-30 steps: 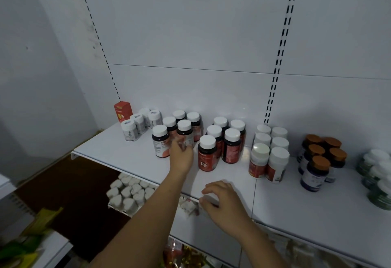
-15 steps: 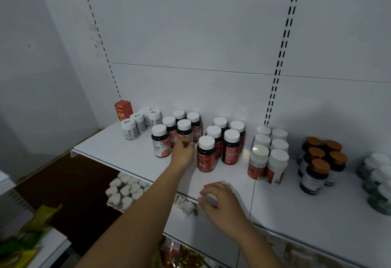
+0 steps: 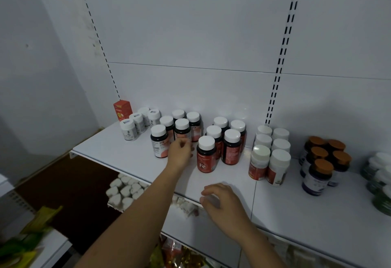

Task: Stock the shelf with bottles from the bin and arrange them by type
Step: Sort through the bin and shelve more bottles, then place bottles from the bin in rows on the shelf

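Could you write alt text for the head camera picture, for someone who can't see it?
A person's left hand grips a dark white-capped bottle standing among others on a white shelf. The right hand rests, fingers loosely curled, at the shelf's front edge. Orange-capped bottles stand further right.

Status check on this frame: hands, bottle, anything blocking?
Left hand holds white-capped bottle, upright on shelf. Right hand open, resting at shelf edge. Fe bottle close alongside.
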